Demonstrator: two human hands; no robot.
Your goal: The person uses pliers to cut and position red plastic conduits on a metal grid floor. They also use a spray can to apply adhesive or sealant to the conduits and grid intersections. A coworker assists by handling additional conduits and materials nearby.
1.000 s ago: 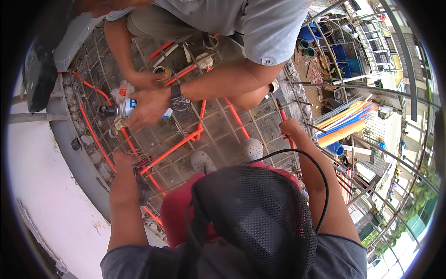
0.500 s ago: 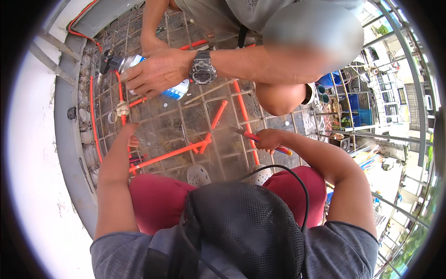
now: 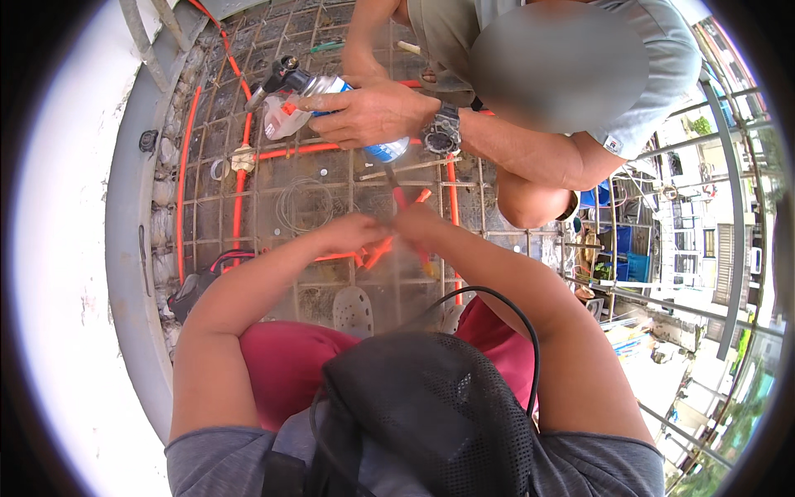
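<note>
My right hand (image 3: 416, 225) is closed round a pair of pliers (image 3: 400, 197) with red handles. The metal head points away from me, and a yellow handle end shows below the hand. Close beside it, my left hand (image 3: 356, 233) almost meets the right one at the fingertips. Its fingers are blurred, so I cannot make out anything in them. Under both hands lie short orange pipes (image 3: 378, 252). Across from me, a co-worker's hand (image 3: 377, 113) grips a gas torch (image 3: 319, 85) with a blue and white canister. Near its nozzle is a pale translucent plastic piece (image 3: 284, 118).
A grid of steel bars (image 3: 217, 186) covers the floor, with long orange pipes (image 3: 238, 207) running through it. A pale junction box (image 3: 243, 158) joins some pipes. Coiled wire (image 3: 302, 203) lies ahead. A dark bag (image 3: 192, 296) sits left, by the grey ledge (image 3: 137, 248).
My left hand has moved right, from the far-left pipe to beside my right hand. The pliers have swung to point away from me. The torch appears farther right, as the view has shifted.
</note>
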